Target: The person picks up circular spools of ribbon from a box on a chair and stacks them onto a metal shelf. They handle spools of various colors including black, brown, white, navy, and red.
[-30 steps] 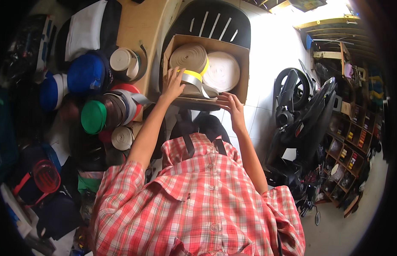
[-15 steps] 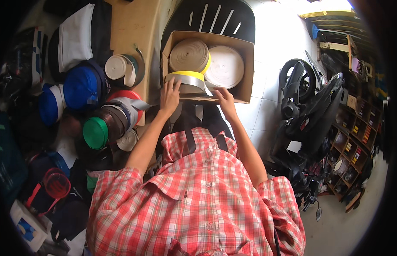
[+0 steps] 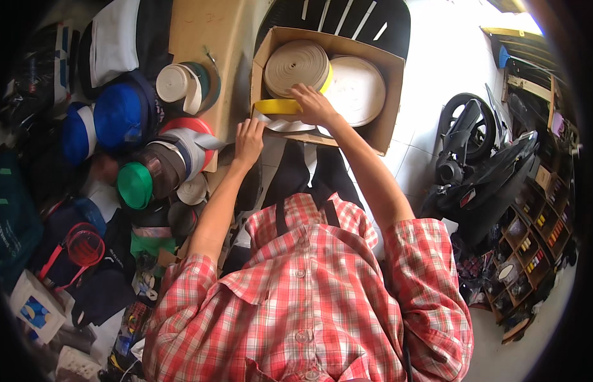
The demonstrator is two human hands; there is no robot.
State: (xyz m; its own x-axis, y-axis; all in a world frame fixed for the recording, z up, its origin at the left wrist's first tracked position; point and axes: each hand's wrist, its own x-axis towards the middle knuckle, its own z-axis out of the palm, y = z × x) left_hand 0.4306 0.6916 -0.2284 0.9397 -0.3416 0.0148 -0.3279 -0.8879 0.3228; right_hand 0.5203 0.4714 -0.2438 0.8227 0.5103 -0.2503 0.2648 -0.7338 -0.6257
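A cardboard box (image 3: 393, 92) in front of me holds large rolls of webbing. One is a beige roll (image 3: 296, 66) lying on a yellow one, and beside it lies a white roll (image 3: 357, 91). My right hand (image 3: 315, 106) reaches over the near wall, its fingers closed on the right end of a yellow webbing roll (image 3: 277, 107). Below that, a loose silver-white strip (image 3: 287, 125) runs along the near wall. My left hand (image 3: 249, 141) is at the box's near left corner, fingers bent together where the strip ends; whether they grip strip or cardboard is hidden.
Left of the box stands a wooden table (image 3: 214, 28). Rolls of blue webbing (image 3: 121, 118), green webbing (image 3: 135, 184) and white webbing (image 3: 173, 83) are piled there. The box rests on a black slatted chair (image 3: 338, 18). A motorcycle (image 3: 468, 172) and a compartment shelf (image 3: 532, 235) stand to the right.
My right hand has moved from the near wall inward and left, onto the yellow roll. The silver-white strip now lies lower and looser. My left hand has slid down to the corner.
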